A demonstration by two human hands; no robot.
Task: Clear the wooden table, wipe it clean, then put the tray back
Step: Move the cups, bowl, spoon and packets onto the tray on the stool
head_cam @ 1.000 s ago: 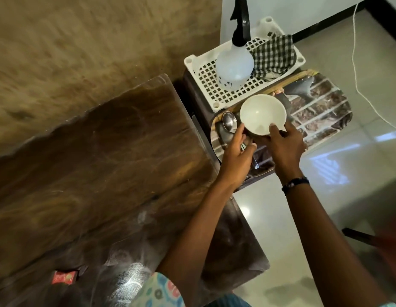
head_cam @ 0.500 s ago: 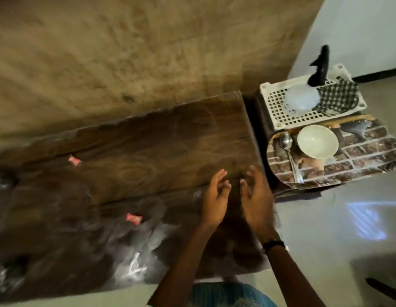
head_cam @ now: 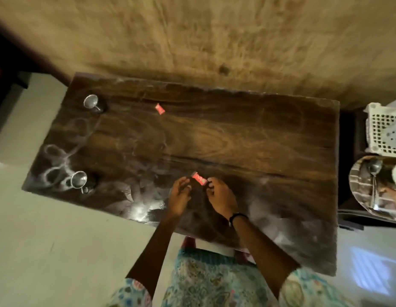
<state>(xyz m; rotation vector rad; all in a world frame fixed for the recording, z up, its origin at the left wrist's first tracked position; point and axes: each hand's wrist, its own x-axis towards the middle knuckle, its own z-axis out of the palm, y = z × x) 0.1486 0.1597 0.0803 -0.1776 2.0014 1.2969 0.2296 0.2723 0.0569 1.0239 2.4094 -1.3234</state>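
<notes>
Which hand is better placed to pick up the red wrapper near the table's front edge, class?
Right, narrowly. The right hand has fingertips at the near red wrapper; the left hand sits just short of its other end. Whether either already grips it is unclear.

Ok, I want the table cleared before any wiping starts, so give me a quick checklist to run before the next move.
1. Near red wrapper held: cannot tell; the left hand and right hand are at its ends, blurred.
2. Far red wrapper removed: not ok, on the wooden table.
3. Steel cups removed: not ok; far cup and near cup stand at the left end.
4. Tray off the table: ok.
5. Table wiped: not ok, white smears show.
</notes>
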